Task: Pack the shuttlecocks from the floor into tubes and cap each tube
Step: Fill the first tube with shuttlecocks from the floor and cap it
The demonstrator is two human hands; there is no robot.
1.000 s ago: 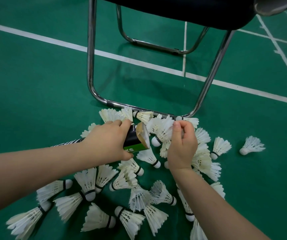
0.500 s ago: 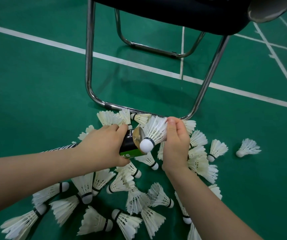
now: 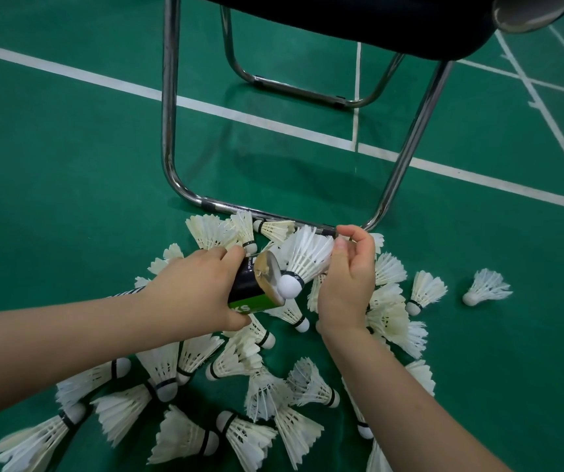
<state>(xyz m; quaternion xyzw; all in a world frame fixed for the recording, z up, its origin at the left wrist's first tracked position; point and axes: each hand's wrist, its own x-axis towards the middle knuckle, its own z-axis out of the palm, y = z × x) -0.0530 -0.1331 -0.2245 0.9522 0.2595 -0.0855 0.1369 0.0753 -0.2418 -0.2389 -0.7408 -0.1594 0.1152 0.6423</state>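
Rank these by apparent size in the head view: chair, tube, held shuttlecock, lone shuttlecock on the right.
1. chair
2. held shuttlecock and tube, about alike; left hand hides most of the tube
3. lone shuttlecock, smallest, but farther away

Green court floor [image 3: 69, 172], scattered shuttlecocks [image 3: 185, 434], chair frame [image 3: 171, 158]

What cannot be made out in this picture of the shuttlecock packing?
- Head view: how full the black-and-green cardboard tube is; its wall and the left hand hide the inside.
- Head view: whether the tube's far end is capped; the left forearm covers it.
- Head view: the total of loose white feather shuttlecocks; the right forearm and bottom edge cut some off.
- Head view: the black chair seat; the top edge crops it.
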